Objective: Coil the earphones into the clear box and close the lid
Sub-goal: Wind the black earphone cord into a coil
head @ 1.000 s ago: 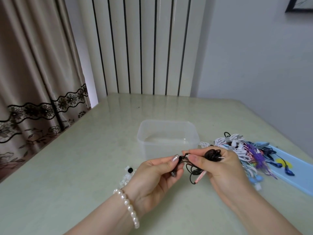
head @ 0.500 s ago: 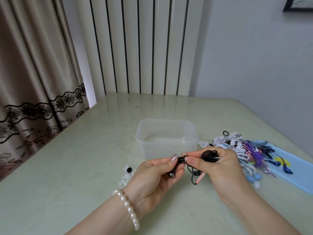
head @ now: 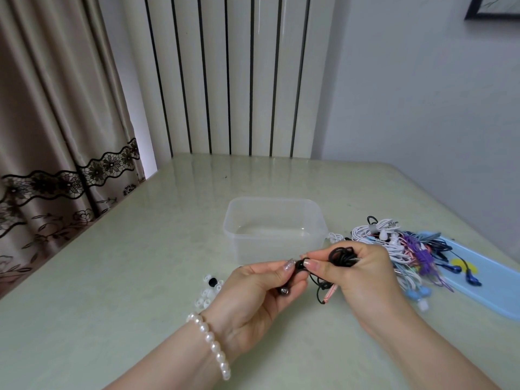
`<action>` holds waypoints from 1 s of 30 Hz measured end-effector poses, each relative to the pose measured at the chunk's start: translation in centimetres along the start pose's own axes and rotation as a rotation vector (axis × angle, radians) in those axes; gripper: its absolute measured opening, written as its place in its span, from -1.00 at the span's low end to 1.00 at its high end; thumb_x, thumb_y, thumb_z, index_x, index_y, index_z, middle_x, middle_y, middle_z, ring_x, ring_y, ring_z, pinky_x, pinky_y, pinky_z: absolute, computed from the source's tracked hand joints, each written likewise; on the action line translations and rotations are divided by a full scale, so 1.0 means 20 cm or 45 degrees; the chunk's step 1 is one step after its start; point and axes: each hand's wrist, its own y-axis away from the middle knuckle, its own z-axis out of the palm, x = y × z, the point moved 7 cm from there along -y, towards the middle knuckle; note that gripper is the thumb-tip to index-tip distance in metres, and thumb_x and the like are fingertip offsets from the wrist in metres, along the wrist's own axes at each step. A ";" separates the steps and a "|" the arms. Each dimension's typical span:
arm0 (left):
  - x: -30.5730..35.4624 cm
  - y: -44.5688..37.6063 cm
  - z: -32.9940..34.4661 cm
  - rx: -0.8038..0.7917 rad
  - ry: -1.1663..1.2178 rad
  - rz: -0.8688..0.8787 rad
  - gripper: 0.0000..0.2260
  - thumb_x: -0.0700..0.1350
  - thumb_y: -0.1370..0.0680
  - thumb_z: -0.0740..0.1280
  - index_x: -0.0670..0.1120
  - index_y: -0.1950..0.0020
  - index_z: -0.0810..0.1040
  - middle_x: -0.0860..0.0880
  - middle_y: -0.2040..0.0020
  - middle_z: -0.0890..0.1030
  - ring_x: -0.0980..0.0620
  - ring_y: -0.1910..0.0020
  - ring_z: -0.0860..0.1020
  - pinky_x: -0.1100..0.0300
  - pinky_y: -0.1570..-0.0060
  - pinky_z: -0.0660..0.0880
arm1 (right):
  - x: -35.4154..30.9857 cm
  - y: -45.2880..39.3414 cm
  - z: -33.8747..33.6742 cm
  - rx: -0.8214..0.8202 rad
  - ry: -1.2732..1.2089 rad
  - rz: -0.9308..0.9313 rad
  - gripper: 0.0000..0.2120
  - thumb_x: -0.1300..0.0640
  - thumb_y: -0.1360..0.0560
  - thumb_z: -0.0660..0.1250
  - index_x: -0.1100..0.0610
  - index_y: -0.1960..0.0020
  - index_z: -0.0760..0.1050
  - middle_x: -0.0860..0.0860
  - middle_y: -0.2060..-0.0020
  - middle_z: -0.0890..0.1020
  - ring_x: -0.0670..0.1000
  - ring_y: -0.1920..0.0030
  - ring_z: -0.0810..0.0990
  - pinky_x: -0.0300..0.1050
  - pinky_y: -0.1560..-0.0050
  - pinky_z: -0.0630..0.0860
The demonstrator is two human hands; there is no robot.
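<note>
Just below the centre of the frame, the two hands meet over the pale green glossy tabletop (head: 118, 277), working a pair of black wired earphones (head: 341, 256). The right hand (head: 363, 273) has its fingers curled round a small bundle of wound black cord, thumb and forefinger pinching where the cord leaves the coil. The left hand (head: 261, 288) pinches one black earbud at its thumb tip, and a second bud with a silvery end peeps out lower in its curled fingers. A short loop of cord hangs free between and under the hands, with a pinkish piece among it that is too small to identify.

Directly behind the hands stands the clear rectangular plastic box (head: 274, 230), open-topped and apparently holding nothing. Its lid seems to be the light blue flat plastic sheet (head: 495, 291) at the right edge, partly under a tangled heap of white, purple and blue earphones (head: 394, 243).

This cord looks very light, thin and limp, so it likely springs out of a coil unless pinched across all turns. Holding the bundle at its crossing point, buds tucked in, seems the safest grip; pulling on the buds could strain the joints.

Loose white and black silicone ear tips (head: 208, 291) lie at lower left of the box.
</note>
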 end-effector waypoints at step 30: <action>0.04 0.02 0.00 -0.037 -0.260 -0.013 -0.85 -0.31 -0.44 0.32 -0.25 0.01 0.58 -0.15 0.20 0.65 -0.02 0.29 0.64 0.19 0.26 0.61 | 0.07 0.00 -0.05 0.164 -0.268 0.069 -0.89 0.38 -0.32 0.41 0.20 0.25 0.59 -0.01 0.43 0.66 -0.09 0.41 0.60 -0.33 0.37 0.51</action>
